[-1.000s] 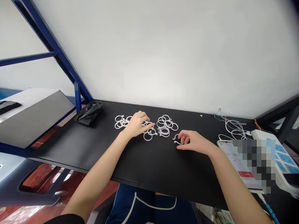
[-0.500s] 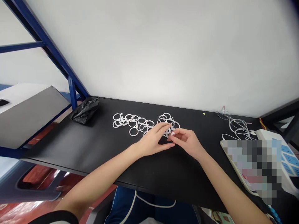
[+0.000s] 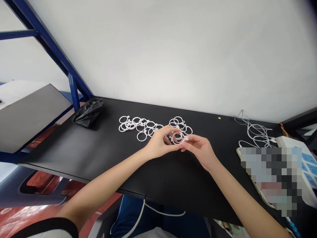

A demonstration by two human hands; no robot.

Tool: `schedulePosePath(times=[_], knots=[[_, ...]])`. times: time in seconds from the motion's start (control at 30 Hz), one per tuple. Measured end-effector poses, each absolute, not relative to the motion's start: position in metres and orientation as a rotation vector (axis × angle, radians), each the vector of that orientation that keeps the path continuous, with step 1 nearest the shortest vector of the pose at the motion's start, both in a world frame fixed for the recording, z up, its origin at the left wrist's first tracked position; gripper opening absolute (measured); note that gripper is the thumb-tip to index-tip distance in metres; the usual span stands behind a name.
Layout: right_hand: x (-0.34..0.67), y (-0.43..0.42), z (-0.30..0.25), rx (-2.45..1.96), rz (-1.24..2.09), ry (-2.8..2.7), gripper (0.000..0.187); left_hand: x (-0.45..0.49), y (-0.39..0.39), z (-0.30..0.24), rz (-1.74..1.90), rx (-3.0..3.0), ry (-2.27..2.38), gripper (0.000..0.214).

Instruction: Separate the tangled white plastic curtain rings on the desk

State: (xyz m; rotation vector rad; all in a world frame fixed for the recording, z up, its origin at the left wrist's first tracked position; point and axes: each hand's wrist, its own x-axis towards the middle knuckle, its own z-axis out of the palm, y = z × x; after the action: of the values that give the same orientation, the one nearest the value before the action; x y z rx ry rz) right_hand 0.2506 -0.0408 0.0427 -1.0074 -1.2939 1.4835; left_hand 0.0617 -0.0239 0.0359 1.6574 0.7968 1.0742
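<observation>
Thin white plastic ring held over the flat black desktop, between both bare hands. Ring gripped at its small knobbed end by thumb and fingertips of the right hand; its far side held in curved thumb and fingers of the left hand. Overlapping white plastic rings spread leftward; crumpled black plastic bag seen beyond.
</observation>
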Motion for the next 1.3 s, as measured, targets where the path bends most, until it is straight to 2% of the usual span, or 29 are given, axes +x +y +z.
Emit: schedulePosePath(times=[0.2, 0.47, 0.7, 1.03, 1.3], knots=[[0.254, -0.040, 0.045, -1.017, 1.331, -1.273, 0.021, 0.063, -0.023, 0.032, 1.075, 1.591, 0.822, 0.044], [0.256, -0.040, 0.044, -1.005, 1.164, -1.440, 0.011, 0.056, -0.019, 0.037, 1.035, 1.654, 0.809, 0.042], [0.258, -0.041, 0.035, -1.022, 0.885, -1.660, 0.005, 0.056, -0.019, 0.038, 1.070, 1.597, 0.739, 0.042], [0.253, -0.046, 0.041, -1.022, 0.834, -1.741, 0.006, 0.055, -0.020, 0.036, 0.923, 1.675, 0.752, 0.049], [0.252, -0.047, 0.041, -1.030, 0.781, -1.815, 0.009, 0.054, -0.021, 0.037, 0.817, 1.866, 0.802, 0.036]])
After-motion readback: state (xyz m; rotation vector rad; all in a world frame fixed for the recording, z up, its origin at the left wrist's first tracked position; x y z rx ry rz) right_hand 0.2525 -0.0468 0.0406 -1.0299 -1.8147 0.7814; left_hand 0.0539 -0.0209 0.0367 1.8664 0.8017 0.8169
